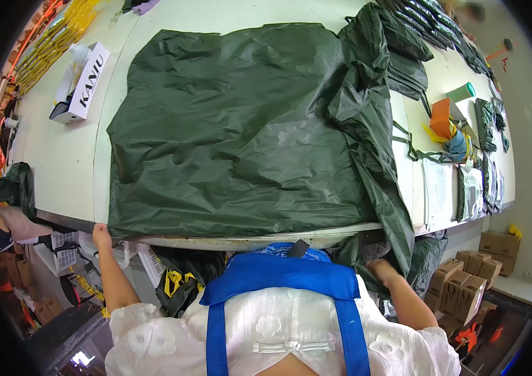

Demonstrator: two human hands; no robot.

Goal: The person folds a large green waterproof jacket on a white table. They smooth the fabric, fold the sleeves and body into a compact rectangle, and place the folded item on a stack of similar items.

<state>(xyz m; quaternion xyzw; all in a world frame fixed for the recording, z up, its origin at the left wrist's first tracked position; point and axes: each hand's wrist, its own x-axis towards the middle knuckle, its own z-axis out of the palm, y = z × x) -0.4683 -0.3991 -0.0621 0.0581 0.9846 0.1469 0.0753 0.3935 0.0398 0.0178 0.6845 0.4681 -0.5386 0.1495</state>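
A large dark green sheet of thin, shiny fabric (234, 131) lies wrinkled over the white table (65, 156). Its right side is bunched in loose folds that hang over the table's front edge. At the near left corner of the sheet, my left hand (101, 235) pinches the fabric right at the table edge. Below the edge on the right, my right hand (383, 273) is beside the hanging green folds. It is smeared by motion and its fingers are partly hidden, so its grip does not show.
A white box (84, 88) with a bottle stands at the left. Folded dark green pieces (407, 75) are stacked at the far right, near an orange box (442, 118) and packed plastic bags (471, 191). Cardboard cartons (463, 291) sit lower right. Baskets (59, 250) stand under the table.
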